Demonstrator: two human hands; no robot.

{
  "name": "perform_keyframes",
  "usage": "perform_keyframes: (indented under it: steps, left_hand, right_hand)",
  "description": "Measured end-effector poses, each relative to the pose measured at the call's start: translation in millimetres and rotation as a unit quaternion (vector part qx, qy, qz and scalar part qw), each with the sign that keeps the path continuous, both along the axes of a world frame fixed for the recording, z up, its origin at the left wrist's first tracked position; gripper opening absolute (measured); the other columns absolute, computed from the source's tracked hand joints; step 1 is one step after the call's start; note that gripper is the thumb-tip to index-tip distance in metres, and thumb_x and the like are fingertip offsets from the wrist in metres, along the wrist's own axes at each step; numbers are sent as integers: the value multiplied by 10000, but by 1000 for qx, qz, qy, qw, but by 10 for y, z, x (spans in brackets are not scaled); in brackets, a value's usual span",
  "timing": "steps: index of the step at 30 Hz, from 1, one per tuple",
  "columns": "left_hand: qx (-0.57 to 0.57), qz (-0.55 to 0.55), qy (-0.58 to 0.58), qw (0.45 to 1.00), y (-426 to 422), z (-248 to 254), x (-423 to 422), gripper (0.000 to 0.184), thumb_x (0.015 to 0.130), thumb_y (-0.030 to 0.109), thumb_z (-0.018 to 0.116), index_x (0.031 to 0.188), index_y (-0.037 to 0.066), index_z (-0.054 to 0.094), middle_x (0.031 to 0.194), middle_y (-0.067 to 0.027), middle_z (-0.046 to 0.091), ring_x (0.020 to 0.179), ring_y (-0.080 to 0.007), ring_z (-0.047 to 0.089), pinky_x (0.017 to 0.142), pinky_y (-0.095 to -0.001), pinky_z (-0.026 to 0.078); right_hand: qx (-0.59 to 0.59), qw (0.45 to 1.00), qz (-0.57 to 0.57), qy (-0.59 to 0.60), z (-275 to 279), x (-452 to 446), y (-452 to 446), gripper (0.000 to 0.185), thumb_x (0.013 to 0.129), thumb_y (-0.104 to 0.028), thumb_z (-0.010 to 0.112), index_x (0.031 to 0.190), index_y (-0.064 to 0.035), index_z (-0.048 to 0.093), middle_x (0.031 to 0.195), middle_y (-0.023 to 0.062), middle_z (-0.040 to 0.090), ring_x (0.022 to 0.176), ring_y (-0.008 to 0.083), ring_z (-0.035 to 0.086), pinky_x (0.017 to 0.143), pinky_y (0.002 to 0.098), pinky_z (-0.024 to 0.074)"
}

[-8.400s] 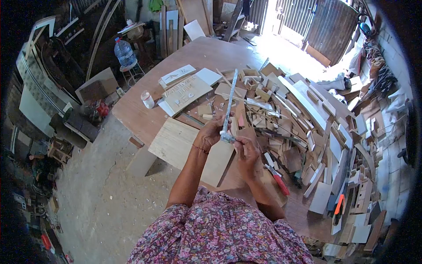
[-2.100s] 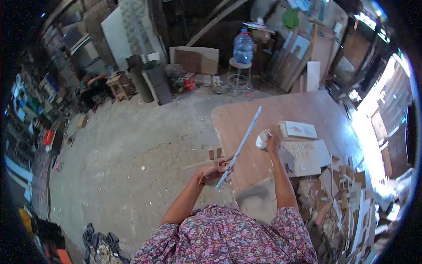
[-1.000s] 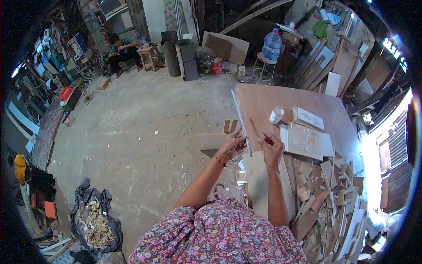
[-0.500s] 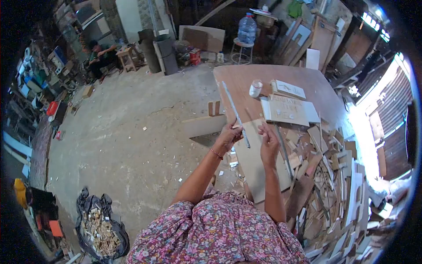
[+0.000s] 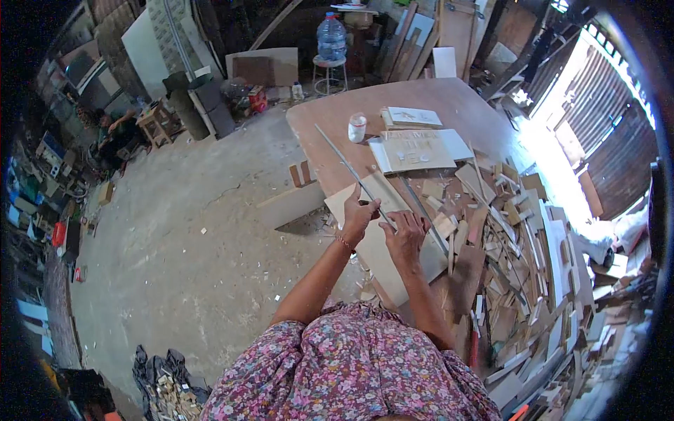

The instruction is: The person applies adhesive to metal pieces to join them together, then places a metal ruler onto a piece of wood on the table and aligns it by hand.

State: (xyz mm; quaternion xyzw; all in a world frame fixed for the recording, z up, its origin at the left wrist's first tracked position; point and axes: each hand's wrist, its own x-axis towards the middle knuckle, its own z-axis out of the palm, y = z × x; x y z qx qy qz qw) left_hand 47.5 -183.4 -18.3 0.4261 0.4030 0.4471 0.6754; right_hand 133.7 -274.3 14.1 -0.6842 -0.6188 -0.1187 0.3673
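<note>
A long, thin grey strip (image 5: 338, 153) slants from over the table down to my hands; I cannot tell its material. My left hand (image 5: 359, 216) grips it with the thumb pointing up along it. At the strip's lower end my right hand (image 5: 407, 237) is closed, with thumb and fingers on that end. Under both hands lies a pale flat board (image 5: 393, 261) on the brown table (image 5: 316, 112). Beyond them, boards with raised letters (image 5: 418, 151) are stacked, with a white jar (image 5: 357, 128) to their left.
Wood offcuts (image 5: 505, 259) heap up at the right. A second thin strip (image 5: 425, 214) lies beside the pale board. A plank (image 5: 289, 205) stands left of the table. A water bottle (image 5: 331, 38) rests on a stool at the back. Another person (image 5: 116, 137) sits at the far left.
My right hand has moved onto the strip's lower end, from being raised beside it with fingers bent. The view has shifted, so the table appears further left and higher.
</note>
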Motion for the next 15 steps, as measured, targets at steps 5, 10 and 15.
perform_keyframes:
  steps: [5,10,15]
  left_hand:
    - [173,26,304,937,-84,-13,178,708,668,37,606,1238,-73,200,691,-153,571,575,-232,561,527,-333,445]
    - [281,69,434,853,-93,-70,181,635,663,36,597,1189,-93,265,799,-203,563,707,-325,554,619,-384,437]
    - [402,95,463,784,-100,-134,130,440,680,45,579,1076,-38,406,821,-167,541,752,-300,540,624,-372,437]
  right_hand:
    - [30,998,-51,23,-69,229,-57,158,619,-142,668,745,-102,581,709,26,552,731,199,512,710,334,328]
    - [10,987,-53,149,6,465,-8,96,699,-162,599,745,-83,574,733,72,566,752,270,523,718,393,355]
    - [24,996,-53,74,-16,743,144,176,718,-103,554,891,-76,572,804,98,564,782,277,523,737,397,361]
